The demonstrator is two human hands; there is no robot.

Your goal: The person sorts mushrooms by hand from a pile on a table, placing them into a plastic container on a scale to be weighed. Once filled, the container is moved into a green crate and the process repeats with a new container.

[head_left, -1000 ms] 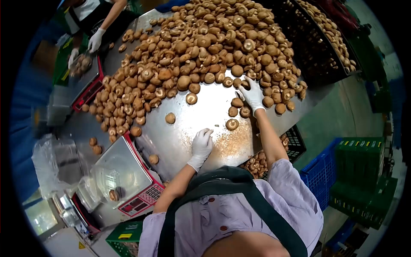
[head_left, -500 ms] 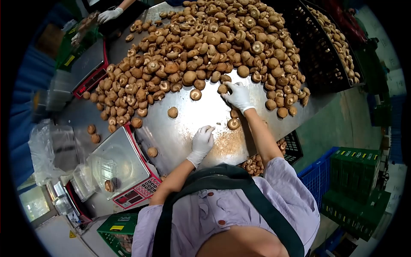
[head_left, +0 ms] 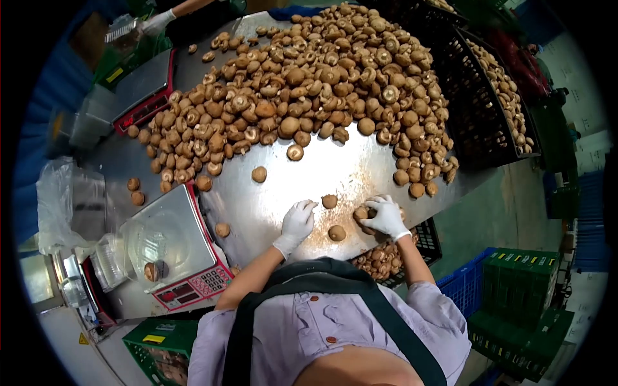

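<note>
My right hand (head_left: 384, 217), in a white glove, curls its fingers over brown shiitake mushrooms (head_left: 361, 213) near the table's front edge. My left hand (head_left: 298, 222), also gloved, is low over the metal table with its fingers drawn together; what they hold, if anything, is hidden. Between my hands lie two loose mushrooms, one farther off (head_left: 329, 201) and one closer to me (head_left: 337, 233). A large heap of shiitake mushrooms (head_left: 309, 83) covers the far part of the table (head_left: 238, 193).
At the left is a scale (head_left: 170, 238) with a clear tray and a mushroom. A second scale (head_left: 145, 83) stands farther back, near another person's gloved hand (head_left: 158, 23). Black crates of mushrooms stand at right (head_left: 479, 96) and below the front edge (head_left: 428, 241).
My right hand has come back from the heap toward the front edge, with mushrooms under its fingers. Two mushrooms now lie between my hands. My left hand has shifted slightly left.
</note>
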